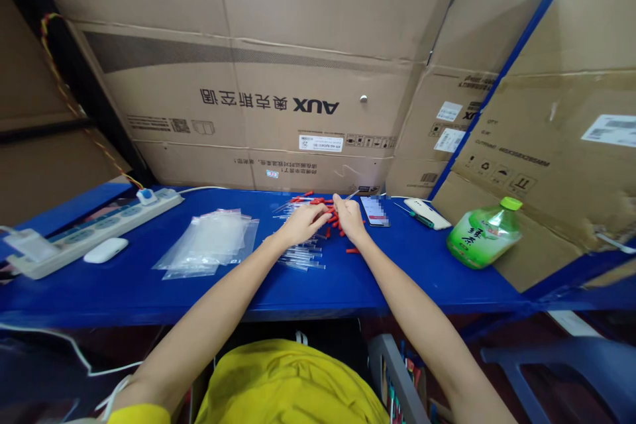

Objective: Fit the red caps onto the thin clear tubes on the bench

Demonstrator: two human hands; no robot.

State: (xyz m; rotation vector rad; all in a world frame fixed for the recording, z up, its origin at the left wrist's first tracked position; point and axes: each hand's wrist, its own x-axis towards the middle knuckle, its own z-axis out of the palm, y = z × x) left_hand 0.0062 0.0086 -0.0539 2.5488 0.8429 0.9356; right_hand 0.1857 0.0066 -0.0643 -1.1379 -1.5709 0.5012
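Both my hands meet over a scatter of small red caps and clear thin tubes on the blue table. My left hand has its fingers curled and pinched around a red-capped piece near its fingertips. My right hand is also closed, fingers bent down among the red caps; what it grips is too small to name. More capped tubes lie just behind the hands.
A stack of clear zip bags lies left of the hands. Farther left are a white power strip and a white mouse. A phone, a white device and a tilted green bottle lie right. Cardboard boxes wall the back.
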